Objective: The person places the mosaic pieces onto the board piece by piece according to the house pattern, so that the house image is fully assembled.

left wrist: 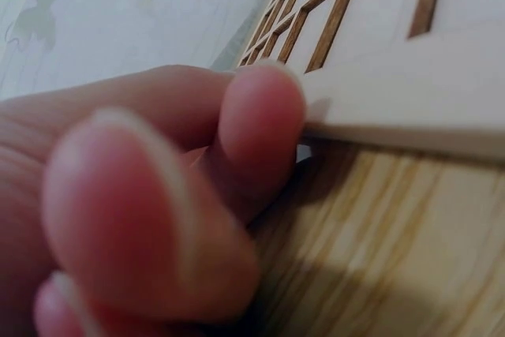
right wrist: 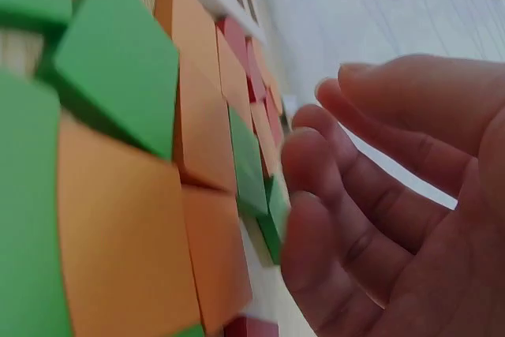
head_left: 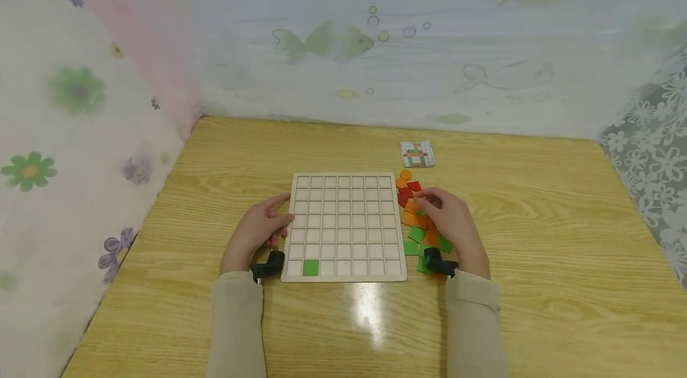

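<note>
A pale wooden grid board (head_left: 343, 278) lies flat on the table, with one green square tile (head_left: 310, 267) in its bottom row, second cell from the left. At the board's left edge is my left hand (head_left: 257, 228); its index finger and thumb touch the rim, and the other fingers curl loosely below. My right hand (head_left: 448, 218) hovers over the pile of tiles right of the board. In the right wrist view its fingers (right wrist: 309, 234) bend loosely beside green tiles (right wrist: 118, 61) and orange tiles (right wrist: 130, 234), with nothing seen between them and the thumb.
A small pattern card (head_left: 417, 154) lies behind the pile, showing a coloured grid figure. Red tiles (head_left: 404, 200) and round orange pieces (head_left: 405, 174) lie at the pile's far end. Painted walls (head_left: 343, 80) border the table at the back and left.
</note>
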The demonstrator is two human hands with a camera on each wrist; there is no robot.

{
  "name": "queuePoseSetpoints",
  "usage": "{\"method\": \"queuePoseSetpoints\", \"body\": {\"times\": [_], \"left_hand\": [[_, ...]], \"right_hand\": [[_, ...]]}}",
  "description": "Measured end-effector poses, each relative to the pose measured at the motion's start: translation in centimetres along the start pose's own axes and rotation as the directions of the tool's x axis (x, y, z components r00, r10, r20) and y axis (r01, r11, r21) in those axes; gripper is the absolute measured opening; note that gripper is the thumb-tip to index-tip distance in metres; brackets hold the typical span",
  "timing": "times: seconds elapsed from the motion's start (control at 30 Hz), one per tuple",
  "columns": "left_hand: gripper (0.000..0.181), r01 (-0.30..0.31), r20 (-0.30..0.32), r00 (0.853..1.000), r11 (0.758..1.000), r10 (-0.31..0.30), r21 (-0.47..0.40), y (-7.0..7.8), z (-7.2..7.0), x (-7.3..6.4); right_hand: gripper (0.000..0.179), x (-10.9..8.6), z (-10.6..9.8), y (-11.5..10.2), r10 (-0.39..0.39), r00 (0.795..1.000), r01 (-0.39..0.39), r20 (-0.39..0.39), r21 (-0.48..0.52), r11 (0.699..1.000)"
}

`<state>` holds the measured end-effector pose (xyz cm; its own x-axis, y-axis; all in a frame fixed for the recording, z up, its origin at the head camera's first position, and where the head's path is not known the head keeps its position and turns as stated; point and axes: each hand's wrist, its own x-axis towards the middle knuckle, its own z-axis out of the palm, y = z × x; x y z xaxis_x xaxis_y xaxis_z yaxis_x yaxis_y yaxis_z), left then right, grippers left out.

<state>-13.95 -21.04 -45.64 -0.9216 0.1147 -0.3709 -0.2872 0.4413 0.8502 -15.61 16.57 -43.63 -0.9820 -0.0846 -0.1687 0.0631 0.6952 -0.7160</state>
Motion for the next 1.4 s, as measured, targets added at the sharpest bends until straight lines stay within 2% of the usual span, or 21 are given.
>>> {"method": "queuePoseSetpoints", "body": {"times": [0.37, 0.67, 1.1, 1.17, 1.33, 1.4], "left_hand": [[0.055, 0.007, -0.004, 1.000, 1.000, -0.007, -0.018, 0.0, -0.1, -0.1], [0.055, 0.024, -0.017, 1.000, 0.999, -0.025, -0.037, -0.1, -0.1, 0.0], [0.054, 0.006, -0.010, 1.000, 0.999, -0.007, -0.038, 0.1, 0.0, 0.0], [0.054, 0.018, -0.004, 1.000, 0.999, -0.019, -0.038, 0.8, 0.0, -0.4], [0.055, 0.026, 0.000, 1.000, 0.999, -0.026, -0.047, 0.7, 0.1, -0.6], [0.055, 0.014, -0.008, 1.000, 0.998, -0.015, -0.053, -0.1, 0.2, -0.1]], "right_hand": [[0.033, 0.2, -0.7, 1.0, 0.022, 0.996, -0.025, -0.086, -0.033, 0.999], [0.046, 0.5, -0.7, 1.2, 0.060, 0.997, -0.064, -0.051, -0.075, 0.995], [0.039, 0.6, -0.5, 1.3, 0.101, 0.994, -0.106, -0.045, -0.120, 0.987], [0.036, 0.6, -0.5, 1.2, 0.104, 0.994, -0.108, -0.040, -0.115, 0.988], [0.035, 0.3, -0.7, 1.3, 0.095, 0.995, -0.096, -0.021, -0.097, 0.991], [0.036, 0.2, -0.7, 1.2, 0.088, 0.996, -0.088, -0.013, -0.095, 0.992]]}}
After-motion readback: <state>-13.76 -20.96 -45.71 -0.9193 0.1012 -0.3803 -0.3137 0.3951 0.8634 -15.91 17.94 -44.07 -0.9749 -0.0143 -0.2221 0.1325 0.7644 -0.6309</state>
